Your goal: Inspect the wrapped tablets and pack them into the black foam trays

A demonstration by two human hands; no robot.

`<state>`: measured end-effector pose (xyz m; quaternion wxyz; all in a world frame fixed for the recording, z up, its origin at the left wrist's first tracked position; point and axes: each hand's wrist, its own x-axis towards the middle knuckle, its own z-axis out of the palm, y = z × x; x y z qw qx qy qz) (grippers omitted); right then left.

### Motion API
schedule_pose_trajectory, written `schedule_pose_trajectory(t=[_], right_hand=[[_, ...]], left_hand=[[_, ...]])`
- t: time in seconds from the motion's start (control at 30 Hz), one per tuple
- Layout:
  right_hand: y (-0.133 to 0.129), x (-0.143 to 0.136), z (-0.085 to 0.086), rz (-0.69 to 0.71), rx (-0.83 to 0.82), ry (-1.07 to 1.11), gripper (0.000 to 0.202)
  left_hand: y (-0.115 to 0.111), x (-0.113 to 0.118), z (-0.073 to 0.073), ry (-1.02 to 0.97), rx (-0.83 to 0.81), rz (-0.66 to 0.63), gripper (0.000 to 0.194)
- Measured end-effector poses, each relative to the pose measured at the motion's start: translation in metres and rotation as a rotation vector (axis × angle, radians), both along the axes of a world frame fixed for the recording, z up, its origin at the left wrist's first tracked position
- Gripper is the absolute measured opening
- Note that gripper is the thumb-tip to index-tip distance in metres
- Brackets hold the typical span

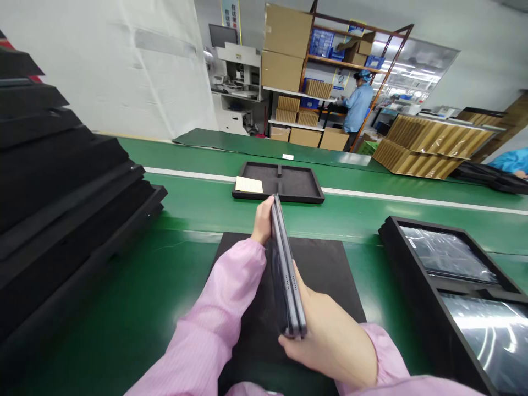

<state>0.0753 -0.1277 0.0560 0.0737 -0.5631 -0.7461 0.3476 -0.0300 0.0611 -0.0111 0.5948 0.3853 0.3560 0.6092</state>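
Two slim grey tablets [287,275], pressed face to face, stand on edge over a black mat [325,269]. Small speaker holes show along their narrow sides. My left hand [263,220] grips them at the far end, its fingers partly hidden behind them. Nearer to me, my right hand [330,330] is wrapped round their right side and lower corner. Beyond them lies a shallow black foam tray [301,199] with a cream paper slip [248,185] in its left part.
A tall pile of black foam trays [61,181] rises at the left. At the right, a black tray [416,291] holds film-wrapped flat panels [449,253]. Cardboard dividers [433,146] are stacked on the green bench [190,214]. A person in blue [358,104] stands by the shelves behind.
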Motion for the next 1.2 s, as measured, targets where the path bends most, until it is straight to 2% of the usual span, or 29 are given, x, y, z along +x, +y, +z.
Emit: schedule_pose_trajectory(t=[0.1, 0.17, 0.33, 0.43, 0.6, 0.8, 1.0, 1.2], right_hand=[[0.015, -0.001, -0.013, 0.108, -0.026, -0.134, 0.105], [0.025, -0.002, -0.017, 0.154, -0.08, -0.18, 0.108], [0.043, 0.011, -0.014, 0.184, -0.13, -0.04, 0.11], [0.048, 0.028, -0.011, 0.213, -0.145, 0.041, 0.11], [0.05, 0.043, -0.007, 0.245, -0.16, 0.125, 0.118], [0.05, 0.046, -0.004, 0.249, -0.143, 0.184, 0.103], [0.048, 0.05, -0.001, 0.23, -0.102, 0.16, 0.07], [0.046, 0.052, -0.002, 0.25, -0.087, 0.154, 0.072]], left_hand=[[0.013, -0.005, 0.006, 0.082, 0.322, 0.002, 0.045], [0.018, -0.005, 0.002, 0.136, 0.422, -0.034, 0.047], [0.026, 0.004, -0.014, 0.19, 0.411, -0.088, 0.046], [0.029, 0.007, -0.017, 0.271, 0.427, -0.086, 0.046], [0.028, 0.006, -0.014, 0.36, 0.447, -0.083, 0.04], [0.023, 0.004, -0.007, 0.395, 0.475, -0.088, 0.032], [0.017, 0.005, 0.002, 0.455, 0.503, -0.091, 0.03], [0.015, 0.007, 0.004, 0.444, 0.522, -0.106, 0.028]])
